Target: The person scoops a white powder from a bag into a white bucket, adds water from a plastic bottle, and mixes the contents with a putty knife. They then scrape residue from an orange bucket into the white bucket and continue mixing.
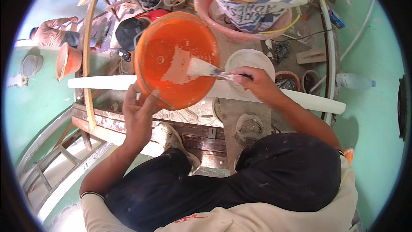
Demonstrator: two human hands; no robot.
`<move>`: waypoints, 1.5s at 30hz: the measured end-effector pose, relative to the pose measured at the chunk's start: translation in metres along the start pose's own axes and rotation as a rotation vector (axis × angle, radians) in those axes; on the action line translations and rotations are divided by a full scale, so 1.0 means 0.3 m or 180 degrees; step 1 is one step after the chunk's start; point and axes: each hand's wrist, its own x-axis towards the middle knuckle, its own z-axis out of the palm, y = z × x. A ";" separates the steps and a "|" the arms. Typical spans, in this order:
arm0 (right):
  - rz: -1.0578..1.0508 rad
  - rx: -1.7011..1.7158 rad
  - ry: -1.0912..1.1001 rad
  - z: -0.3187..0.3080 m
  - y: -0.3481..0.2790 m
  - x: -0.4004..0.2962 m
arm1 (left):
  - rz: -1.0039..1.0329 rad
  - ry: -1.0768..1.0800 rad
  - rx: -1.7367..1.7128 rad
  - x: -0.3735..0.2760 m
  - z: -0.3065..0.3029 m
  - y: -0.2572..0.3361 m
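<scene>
My left hand point(139, 111) grips the near left rim of an orange plastic bucket point(151, 38), which is tilted so its inside faces me. My right hand point(256, 82) is shut on the handle of a putty knife point(222, 74). The knife's wide blade, coated white, lies over a patch of pale wet paste point(178, 67) in the bucket. A round white tub point(251, 53) stands just beyond my right hand. Across the planks, beneath the bucket and tub, runs a long white strip point(309, 100).
A pink basin point(206, 9) holds an open paper sack point(254, 13). Wooden uprights point(87, 54) and a ladder point(48, 174) stand left. A trowel-like wooden block point(311, 56) and a plastic bottle point(354, 81) are right. Another person point(53, 33) works at the far left.
</scene>
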 end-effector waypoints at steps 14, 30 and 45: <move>-0.1108 -0.2535 0.1903 -0.249 0.234 -0.240 | -0.0028 0.0074 0.0240 0.063 -0.016 -0.016; -0.2853 -0.2625 0.0891 -0.026 -0.051 -0.035 | 0.0028 0.0053 0.0067 0.032 -0.043 -0.018; -0.2569 -0.1915 0.0250 0.285 -0.068 0.108 | 0.0339 0.0100 -0.0101 -0.022 -0.073 0.009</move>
